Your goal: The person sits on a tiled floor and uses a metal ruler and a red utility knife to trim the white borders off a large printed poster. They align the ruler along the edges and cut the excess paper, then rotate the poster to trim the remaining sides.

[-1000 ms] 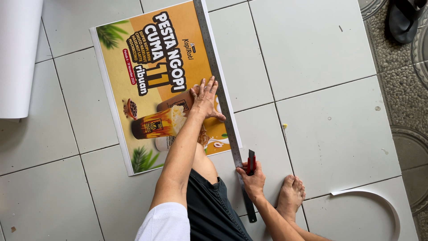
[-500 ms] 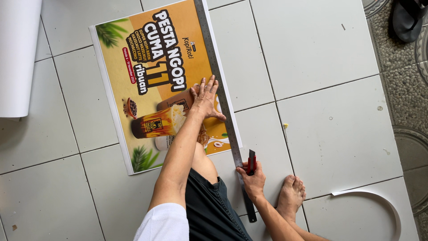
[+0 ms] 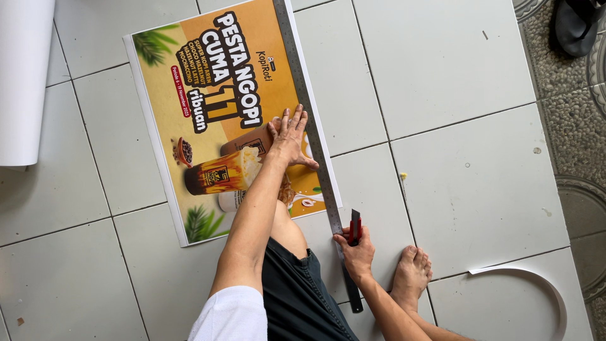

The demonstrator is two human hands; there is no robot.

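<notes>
Poster (image 3: 214,120), orange with drink pictures, is spread flat on the tiled floor (image 3: 454,177). Left hand (image 3: 289,137) is pressed on it, fingers spread wide, beside a long metal ruler (image 3: 309,120) laid along the poster's right edge. Right hand (image 3: 357,252) is closed around a red cutter (image 3: 354,227) at the ruler's near end. A bare foot (image 3: 411,273) rests just right.

Paper roll (image 3: 22,82) cut off left, sandal (image 3: 577,25) cropped top right, ruler (image 3: 312,151) end under wrist

Tiled floor (image 3: 480,170) with poster (image 3: 221,120), white roll (image 3: 25,82), offcut strip (image 3: 536,284)
</notes>
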